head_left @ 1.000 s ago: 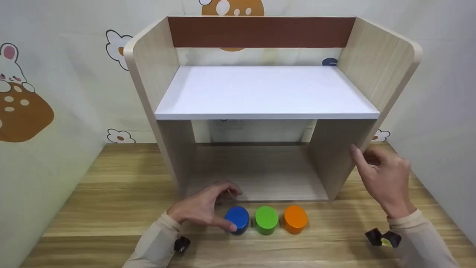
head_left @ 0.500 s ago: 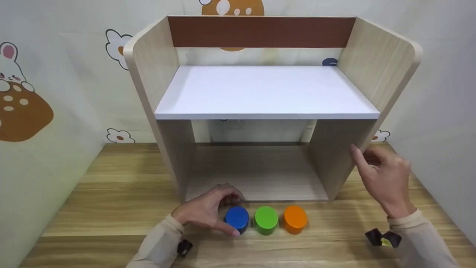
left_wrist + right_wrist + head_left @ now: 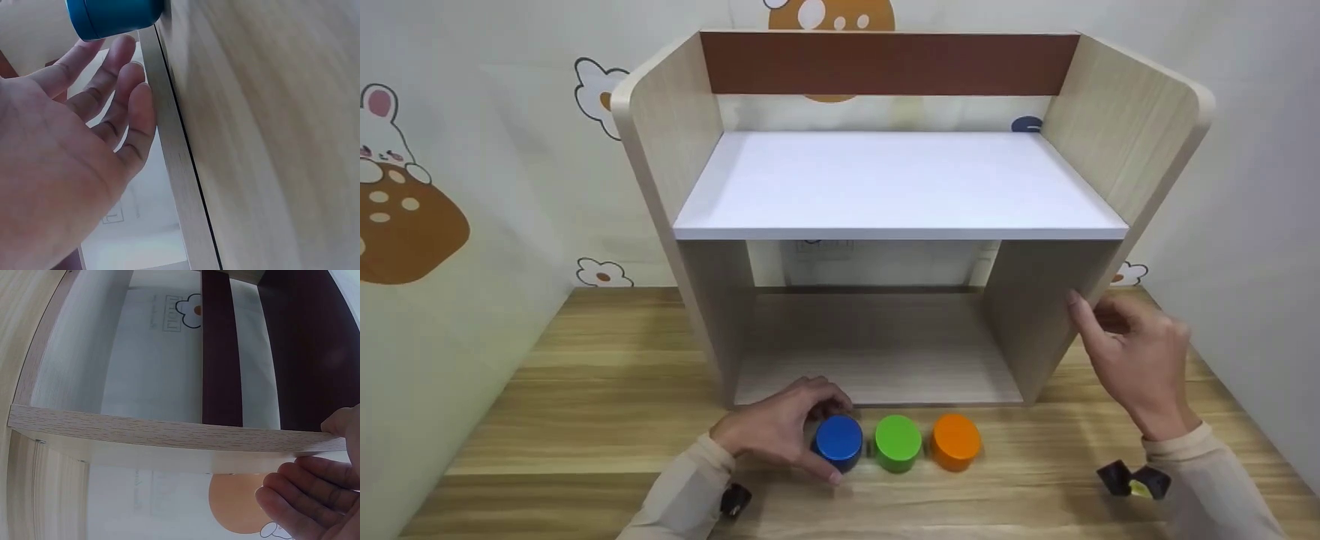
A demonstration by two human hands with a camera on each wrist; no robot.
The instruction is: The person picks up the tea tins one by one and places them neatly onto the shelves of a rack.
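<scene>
A blue round canister (image 3: 838, 441) stands upright on the table, left of a green canister (image 3: 898, 442) and an orange canister (image 3: 956, 442). My left hand (image 3: 784, 429) curves loosely about the blue one, thumb on the near side and fingers behind it. In the left wrist view the fingers (image 3: 132, 93) are softly bent beside the blue canister (image 3: 115, 17); firm contact cannot be made out. My right hand (image 3: 1140, 360) holds the front edge of the desktop shelf's right side panel (image 3: 1054, 315), thumb inside and fingers outside. The right wrist view shows that panel edge (image 3: 169, 430) between thumb and fingers.
The two-level wooden shelf unit has a white upper board (image 3: 896, 180) and a brown back strip (image 3: 885, 64). Its base (image 3: 877, 345) begins just behind the canisters. Wood-grain table (image 3: 577, 420) extends on both sides, with patterned walls (image 3: 510, 187) behind and beside it.
My left hand has shifted slightly right and its thumb has slid round the near side of the blue canister. The right hand and the canisters keep their places.
</scene>
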